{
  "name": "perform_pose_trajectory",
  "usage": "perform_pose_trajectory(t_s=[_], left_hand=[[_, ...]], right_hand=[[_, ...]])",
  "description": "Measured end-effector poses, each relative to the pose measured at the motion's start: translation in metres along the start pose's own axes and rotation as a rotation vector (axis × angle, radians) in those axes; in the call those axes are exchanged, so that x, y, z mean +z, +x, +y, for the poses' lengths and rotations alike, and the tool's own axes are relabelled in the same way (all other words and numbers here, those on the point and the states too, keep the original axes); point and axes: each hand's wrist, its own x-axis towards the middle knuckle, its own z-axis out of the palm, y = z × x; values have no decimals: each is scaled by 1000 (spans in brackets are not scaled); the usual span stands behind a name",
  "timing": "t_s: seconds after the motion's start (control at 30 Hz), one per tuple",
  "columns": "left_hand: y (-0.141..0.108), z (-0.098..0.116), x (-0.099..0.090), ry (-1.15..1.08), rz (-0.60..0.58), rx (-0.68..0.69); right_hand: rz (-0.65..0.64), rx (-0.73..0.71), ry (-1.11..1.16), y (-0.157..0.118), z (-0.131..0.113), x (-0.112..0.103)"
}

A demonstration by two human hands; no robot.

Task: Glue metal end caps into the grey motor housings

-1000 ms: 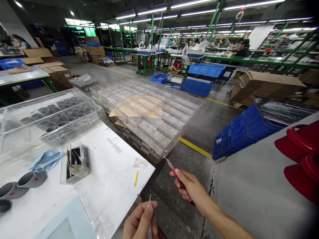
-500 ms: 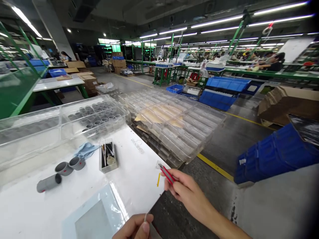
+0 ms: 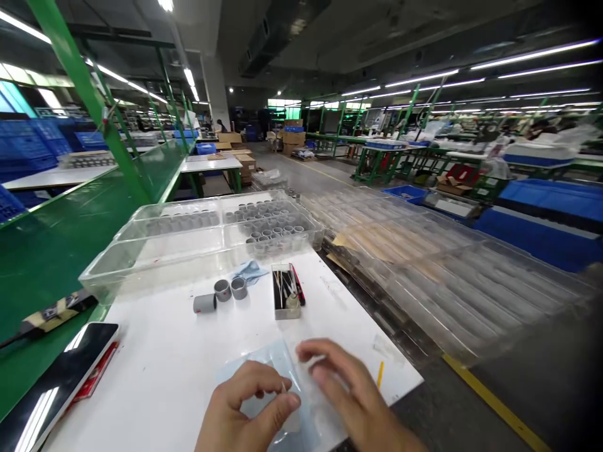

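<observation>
My left hand (image 3: pixel 249 402) is closed in a pinch above the light-blue sheet (image 3: pixel 257 358). A small, thin whitish piece (image 3: pixel 284 388) shows between its thumb and forefinger, too small to name. To its right, my right hand (image 3: pixel 343 389) is slightly blurred, its fingers curved and apart, with nothing visible in them. Beyond the hands stands a small clear box (image 3: pixel 286 314) holding several thin sticks and a little bottle (image 3: pixel 293 302). A red cutter knife (image 3: pixel 298 285) lies along the box's right side. Grey tube pieces (image 3: pixel 205 304) rest to the left, near a blue cloth (image 3: pixel 252 271).
Clear plastic trays (image 3: pixel 155 257) with grey rings cross the table's back. More clear trays (image 3: pixel 424 251) are stacked off its right edge. A phone (image 3: pixel 66 383) lies at the left, near a green conveyor (image 3: pixel 61 251). A yellow strip (image 3: pixel 380 375) lies near the right corner.
The view has swung left. My right hand has let go of the red cutter knife, now at the box, and moved beside my left hand. My left hand keeps its pinch.
</observation>
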Motion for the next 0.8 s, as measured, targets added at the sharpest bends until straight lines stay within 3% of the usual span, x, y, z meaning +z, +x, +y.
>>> perform_pose_trajectory(t_s=[0.1,0.23,0.3,0.43,0.53,0.67,0.8], left_hand=[[13,2,1,43,-3,0],[29,-2,-15,167,-24,49],[42,-6,-40,277,22,82],[81,-19,-102,513,234,168],[111,-30,-131,624,225,180],[114,-35,-135,652,208,103],[59,-36,-110,559,214,-3]], right_hand=[[-86,-16,61,-21,15,31],[4,49,133,-24,34,54],[64,111,201,-26,37,53],[101,261,318,-35,30,42],[106,319,378,-38,19,36],[113,333,420,-37,12,32],[154,326,341,-39,14,24]])
